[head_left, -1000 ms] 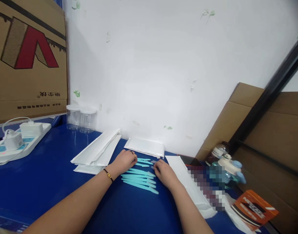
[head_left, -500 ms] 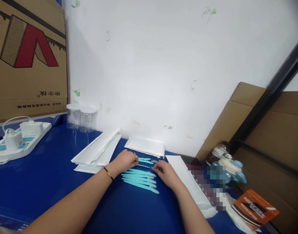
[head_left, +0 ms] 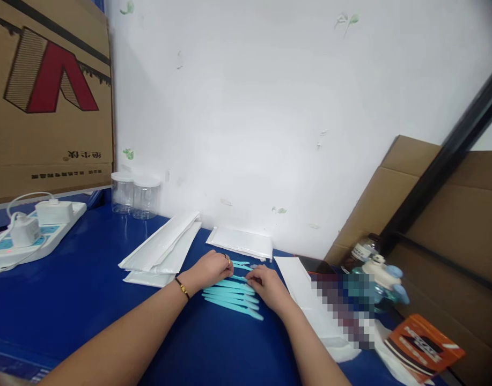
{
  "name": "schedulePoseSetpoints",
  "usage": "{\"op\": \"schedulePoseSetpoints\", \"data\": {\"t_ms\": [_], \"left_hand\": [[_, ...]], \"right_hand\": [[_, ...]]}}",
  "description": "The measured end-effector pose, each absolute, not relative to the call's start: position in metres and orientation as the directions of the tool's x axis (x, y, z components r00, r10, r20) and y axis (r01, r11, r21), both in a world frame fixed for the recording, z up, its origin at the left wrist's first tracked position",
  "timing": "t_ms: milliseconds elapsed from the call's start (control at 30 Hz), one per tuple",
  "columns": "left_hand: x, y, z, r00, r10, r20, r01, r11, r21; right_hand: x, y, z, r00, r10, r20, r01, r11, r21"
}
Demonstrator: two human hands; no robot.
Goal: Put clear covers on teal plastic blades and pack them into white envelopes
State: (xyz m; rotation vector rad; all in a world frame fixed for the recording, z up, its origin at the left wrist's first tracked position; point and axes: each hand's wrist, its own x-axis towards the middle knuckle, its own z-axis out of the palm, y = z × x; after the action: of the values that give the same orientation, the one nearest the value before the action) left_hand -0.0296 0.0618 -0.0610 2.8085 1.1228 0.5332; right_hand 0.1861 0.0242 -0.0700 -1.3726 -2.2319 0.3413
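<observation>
Several slim turquoise plastic sticks (head_left: 233, 298) lie side by side on the blue table (head_left: 88, 289). My left hand (head_left: 209, 268), with a ring and a dark wrist band, rests curled at their left ends. My right hand (head_left: 267, 286) lies over their right ends with its fingertips pinched together at a stick; what they grip is too small to make out. Two more turquoise sticks (head_left: 241, 264) show just beyond my hands.
White flat bags lie in stacks at left (head_left: 161, 247), behind (head_left: 241, 242) and right (head_left: 306, 295). Two clear jars (head_left: 135, 195) stand by the wall. A power strip with chargers (head_left: 26, 230) is far left. Bottles (head_left: 374, 273), an orange packet (head_left: 425, 346) and cardboard stand right.
My right hand has slid left over the stick ends, and my left hand has edged right, so the two hands are now closer together.
</observation>
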Motion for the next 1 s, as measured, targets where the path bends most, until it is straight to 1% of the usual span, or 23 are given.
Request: {"op": "schedulePoseSetpoints", "data": {"t_ms": [133, 200, 267, 367, 433, 567, 700, 800, 867, 900, 1000], "left_hand": [[-0.025, 0.061, -0.063, 0.668, 0.687, 0.285, 0.661, -0.724, 0.195], [-0.027, 0.062, -0.062, 0.642, 0.706, 0.298, 0.676, -0.705, 0.214], [-0.031, 0.064, -0.062, 0.592, 0.735, 0.33, 0.706, -0.671, 0.226], [-0.036, 0.068, -0.063, 0.541, 0.766, 0.346, 0.753, -0.625, 0.205], [-0.038, 0.069, -0.064, 0.534, 0.777, 0.334, 0.771, -0.609, 0.186], [-0.038, 0.07, -0.066, 0.52, 0.787, 0.333, 0.784, -0.594, 0.18], [-0.036, 0.071, -0.065, 0.532, 0.785, 0.316, 0.777, -0.602, 0.188], [-0.036, 0.07, -0.064, 0.524, 0.802, 0.287, 0.777, -0.588, 0.223], [-0.037, 0.069, -0.063, 0.509, 0.819, 0.265, 0.783, -0.569, 0.253], [-0.037, 0.069, -0.063, 0.503, 0.826, 0.254, 0.785, -0.56, 0.266], [-0.038, 0.069, -0.064, 0.495, 0.837, 0.233, 0.783, -0.546, 0.298]], "right_hand": [[0.191, 0.026, -0.07, -0.381, 0.888, 0.257, 0.725, 0.459, -0.513], [0.199, 0.029, -0.07, -0.336, 0.903, 0.269, 0.737, 0.43, -0.522], [0.208, 0.032, -0.071, -0.251, 0.917, 0.309, 0.778, 0.382, -0.5], [0.217, 0.037, -0.075, -0.17, 0.917, 0.361, 0.831, 0.33, -0.447], [0.217, 0.039, -0.078, -0.194, 0.908, 0.371, 0.851, 0.343, -0.396], [0.209, 0.039, -0.08, -0.286, 0.897, 0.336, 0.896, 0.375, -0.237], [0.204, 0.038, -0.077, -0.269, 0.899, 0.345, 0.937, 0.328, -0.122], [0.204, 0.039, -0.079, -0.261, 0.893, 0.366, 0.947, 0.311, -0.084], [0.205, 0.04, -0.081, -0.25, 0.895, 0.369, 0.941, 0.315, -0.125], [0.206, 0.041, -0.083, -0.237, 0.901, 0.364, 0.931, 0.318, -0.179], [0.21, 0.043, -0.086, -0.204, 0.923, 0.325, 0.857, 0.329, -0.397]]}}
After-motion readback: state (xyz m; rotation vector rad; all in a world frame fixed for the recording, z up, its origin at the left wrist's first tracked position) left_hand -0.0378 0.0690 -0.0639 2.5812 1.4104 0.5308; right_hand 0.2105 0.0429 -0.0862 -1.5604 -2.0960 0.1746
